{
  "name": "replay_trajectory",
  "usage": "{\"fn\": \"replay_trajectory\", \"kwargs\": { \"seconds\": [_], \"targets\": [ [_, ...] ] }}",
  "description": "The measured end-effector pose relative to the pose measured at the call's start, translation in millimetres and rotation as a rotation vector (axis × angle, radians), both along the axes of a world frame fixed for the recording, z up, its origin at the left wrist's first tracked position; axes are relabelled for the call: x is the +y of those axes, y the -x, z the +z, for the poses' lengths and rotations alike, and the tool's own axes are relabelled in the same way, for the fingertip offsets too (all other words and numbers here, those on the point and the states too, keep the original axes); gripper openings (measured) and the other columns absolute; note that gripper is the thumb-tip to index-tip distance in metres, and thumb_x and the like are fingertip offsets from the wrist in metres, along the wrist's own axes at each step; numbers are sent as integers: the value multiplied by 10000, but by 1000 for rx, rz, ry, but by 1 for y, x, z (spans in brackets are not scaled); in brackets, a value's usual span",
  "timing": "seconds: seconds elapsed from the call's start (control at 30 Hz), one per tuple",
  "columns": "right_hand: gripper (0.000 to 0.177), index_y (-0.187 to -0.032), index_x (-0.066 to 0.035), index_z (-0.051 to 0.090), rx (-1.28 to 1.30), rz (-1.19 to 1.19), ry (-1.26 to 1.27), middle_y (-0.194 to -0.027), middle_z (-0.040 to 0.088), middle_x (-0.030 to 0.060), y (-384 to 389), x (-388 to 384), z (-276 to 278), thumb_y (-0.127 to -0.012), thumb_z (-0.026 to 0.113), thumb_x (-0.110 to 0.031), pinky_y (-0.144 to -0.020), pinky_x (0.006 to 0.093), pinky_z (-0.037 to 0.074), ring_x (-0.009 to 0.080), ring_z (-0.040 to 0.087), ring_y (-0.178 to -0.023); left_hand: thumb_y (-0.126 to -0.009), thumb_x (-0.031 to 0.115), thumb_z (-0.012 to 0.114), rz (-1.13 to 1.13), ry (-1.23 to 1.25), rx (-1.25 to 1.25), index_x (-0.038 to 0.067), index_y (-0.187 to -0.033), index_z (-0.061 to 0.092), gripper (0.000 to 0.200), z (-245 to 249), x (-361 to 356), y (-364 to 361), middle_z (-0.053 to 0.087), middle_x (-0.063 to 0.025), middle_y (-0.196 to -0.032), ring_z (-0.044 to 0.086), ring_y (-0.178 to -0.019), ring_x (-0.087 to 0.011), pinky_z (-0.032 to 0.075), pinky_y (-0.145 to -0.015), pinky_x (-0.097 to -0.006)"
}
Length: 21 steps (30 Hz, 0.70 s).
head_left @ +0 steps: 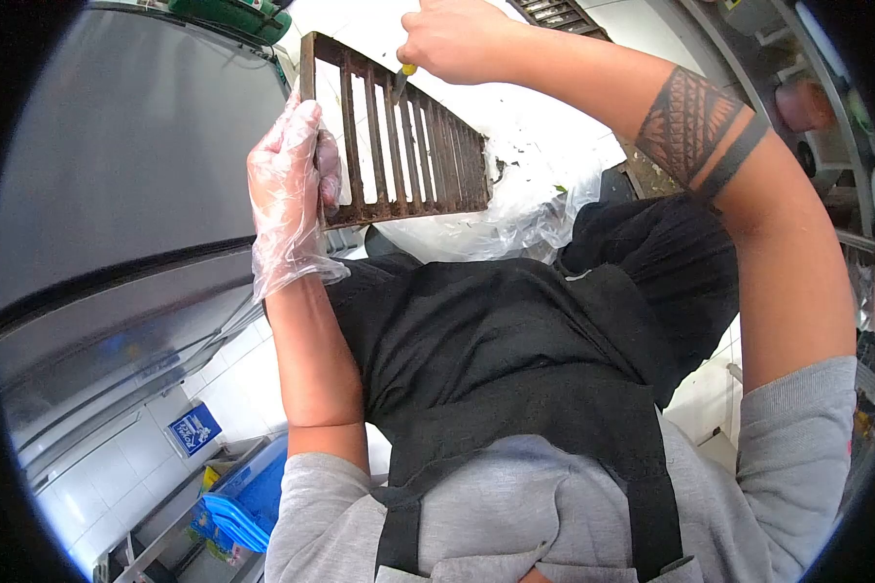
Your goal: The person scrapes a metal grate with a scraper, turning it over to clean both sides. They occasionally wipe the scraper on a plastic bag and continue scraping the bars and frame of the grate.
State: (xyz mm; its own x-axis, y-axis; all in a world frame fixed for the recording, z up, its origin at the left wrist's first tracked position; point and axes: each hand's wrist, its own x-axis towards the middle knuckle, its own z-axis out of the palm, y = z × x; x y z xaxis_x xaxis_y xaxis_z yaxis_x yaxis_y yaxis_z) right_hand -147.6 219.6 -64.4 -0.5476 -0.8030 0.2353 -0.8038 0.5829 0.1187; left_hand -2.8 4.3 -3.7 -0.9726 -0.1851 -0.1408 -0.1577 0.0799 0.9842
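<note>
My left hand [287,180], in a clear plastic glove, grips the near left end of a rusty, dark metal grate [472,170]. The grate is tilted up above my lap, its parallel bars facing me. My bare right hand [454,41] is closed around a small yellow-handled tool [408,69]. A narrow metal blade shows below the yellow part, against the upper bars; most of the handle is hidden in my fist. Beneath the grate spreads a clear plastic bag [515,233] with dark flakes scattered over it.
A second grate [562,15] lies on the white tiles beyond my right forearm. A large grey appliance [136,146] stands close on the left, with a green object [233,14] behind it. Blue containers [253,496] sit at lower left. Shelving [749,78] runs along the right.
</note>
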Motion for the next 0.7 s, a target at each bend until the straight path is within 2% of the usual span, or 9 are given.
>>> {"fn": "replay_trajectory", "kwargs": {
  "seconds": [0.23, 0.3, 0.5, 0.53, 0.57, 0.63, 0.7],
  "targets": [
    [205, -780, -103, 811, -22, 6, -129, -923, 798, 160, 7, -16, 12, -855, 658, -216, -728, 475, 591, 327, 770, -840, -1049, 296, 677, -41, 12, 16, -46, -1354, 657, 459, 1, 1, 0, 480, 38, -631, 402, -462, -54, 321, -418, -227],
    [183, -844, -91, 827, -131, -78, -182, -943, 801, 155, 7, -21, 21, -855, 682, -201, -771, 483, 598, 329, 776, -901, -1050, 290, 674, -45, 6, 5, -49, -1364, 648, 463, 2, 1, 0, 480, 36, -632, 400, -462, -54, 320, -417, -228],
    [208, -968, -51, 831, -371, -62, -431, -1036, 796, 165, 30, -20, 40, -858, 730, -196, -859, 474, 586, 357, 754, -998, -1052, 261, 663, -72, -67, -19, -64, -1425, 587, 500, -3, -10, 8, 479, 27, -641, 391, -454, -57, 310, -409, -233],
    [220, -998, -63, 828, -399, -19, -495, -1055, 792, 168, 27, -14, 37, -859, 701, -177, -877, 466, 580, 358, 743, -1013, -1052, 254, 661, -72, -79, -33, -66, -1437, 572, 509, -3, -12, 8, 480, 25, -643, 389, -448, -60, 306, -405, -235],
    [220, -998, -63, 828, -401, -15, -498, -1055, 792, 168, 23, -5, 33, -859, 701, -177, -877, 466, 580, 358, 743, -1013, -1052, 254, 661, -68, -81, -36, -66, -1437, 572, 509, -2, -12, 8, 480, 25, -643, 389, -448, -60, 306, -405, -235],
    [200, -969, -87, 821, -427, -32, -341, -1016, 788, 159, 14, 17, 21, -863, 681, -184, -868, 481, 576, 356, 737, -997, -1048, 257, 669, -62, -68, -43, -70, -1450, 559, 530, -2, -13, 7, 480, 22, -641, 390, -435, -66, 303, -399, -239],
    [453, -1423, -209, 686, -523, -244, -204, -1325, 690, 246, -9, 29, 4, -981, 721, -299, -974, 475, 579, 438, 709, -1132, -1048, 258, 669, -54, -70, -43, -72, -1456, 554, 537, -4, -16, 9, 482, 20, -638, 390, -430, -68, 302, -397, -241]
  ]
}}
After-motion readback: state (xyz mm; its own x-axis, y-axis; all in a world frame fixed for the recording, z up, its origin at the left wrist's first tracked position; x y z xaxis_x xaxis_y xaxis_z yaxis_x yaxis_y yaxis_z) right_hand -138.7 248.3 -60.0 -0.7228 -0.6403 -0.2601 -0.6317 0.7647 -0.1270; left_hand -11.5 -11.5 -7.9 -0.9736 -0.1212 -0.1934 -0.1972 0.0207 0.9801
